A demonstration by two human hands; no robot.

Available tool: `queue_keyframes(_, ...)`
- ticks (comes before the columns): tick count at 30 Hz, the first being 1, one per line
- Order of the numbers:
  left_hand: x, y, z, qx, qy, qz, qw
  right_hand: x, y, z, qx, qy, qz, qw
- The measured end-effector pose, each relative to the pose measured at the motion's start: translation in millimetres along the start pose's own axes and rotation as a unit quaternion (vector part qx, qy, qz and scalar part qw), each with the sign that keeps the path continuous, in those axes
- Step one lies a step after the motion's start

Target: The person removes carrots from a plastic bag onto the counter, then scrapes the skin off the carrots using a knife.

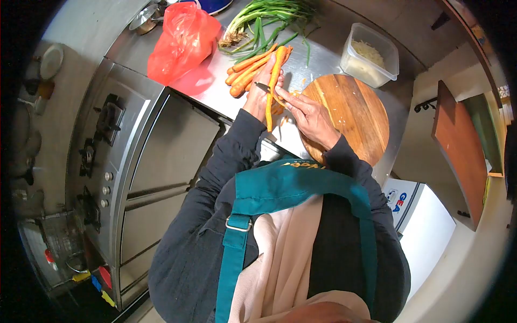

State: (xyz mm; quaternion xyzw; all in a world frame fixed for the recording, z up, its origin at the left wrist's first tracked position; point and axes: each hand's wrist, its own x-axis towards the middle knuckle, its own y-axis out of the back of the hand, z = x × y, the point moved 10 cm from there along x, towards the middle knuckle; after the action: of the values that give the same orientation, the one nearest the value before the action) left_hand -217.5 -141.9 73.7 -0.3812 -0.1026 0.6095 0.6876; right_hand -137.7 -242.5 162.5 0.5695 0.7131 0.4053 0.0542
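My left hand (257, 97) is closed around a long peeled-looking carrot (277, 67), which points away from me and hangs down past my palm. My right hand (314, 119) grips a small knife (262, 86), its dark blade lying across the carrot near my left fingers. A thin orange strip hangs by the blade. More carrots (246, 72) lie in a pile just beyond my left hand. Orange peelings (285, 121) are scattered on the steel counter below the hands. The knife's handle is hidden in my right fingers.
A round wooden board (353, 113) sits at the right, partly under my right forearm. Behind it stands a clear plastic tub (370, 56) with pale shredded food. Spring onions (264, 24) and a red plastic bag (182, 43) lie at the back. A gas stove (102, 145) is on the left.
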Motion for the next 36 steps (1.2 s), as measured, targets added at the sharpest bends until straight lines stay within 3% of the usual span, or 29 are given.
queue_keyframes(4,3.1,2.6,-0.7,-0.062,-0.001,-0.026,0.998,2.4,-4.2,1.9,-0.026,0.022,0.01,0.999)
queue_keyframes(12,-8.5,6.7,2.8,-0.032,-0.032,0.017,0.999,11.4,0.0,11.8,-0.083,-0.025,-0.01,0.996)
queue_keyframes(14,-13.1,0.0,-2.4,-0.038,-0.02,-0.012,0.999,13.5,10.8,24.0,0.01,-0.018,0.056,0.998)
queue_keyframes(17,-26.3,-6.4,4.9,-0.016,-0.026,0.067,0.997,10.5,8.8,14.9,0.002,-0.013,0.011,1.0)
queue_keyframes(18,-20.7,-15.2,5.6,-0.064,-0.026,0.0,0.998,6.7,4.4,13.8,-0.015,-0.017,-0.016,1.0)
queue_keyframes(23,-16.4,-9.9,3.3,-0.057,-0.042,0.01,0.997,12.1,9.6,15.4,0.022,-0.012,0.009,1.0)
queue_keyframes(25,-21.9,-18.6,4.5,-0.021,-0.041,-0.034,0.998,15.1,16.1,19.3,0.057,-0.021,0.026,0.998)
queue_keyframes(27,-20.0,-13.4,6.4,-0.038,-0.058,0.018,0.997,10.8,19.1,8.0,0.055,-0.003,0.027,0.998)
queue_keyframes(31,-13.8,-16.9,8.5,-0.081,-0.041,-0.034,0.995,5.6,8.6,3.8,0.022,-0.011,-0.004,1.0)
queue_keyframes(36,-17.5,-13.6,12.6,-0.077,-0.069,0.027,0.994,11.7,13.3,8.9,-0.043,-0.017,0.015,0.999)
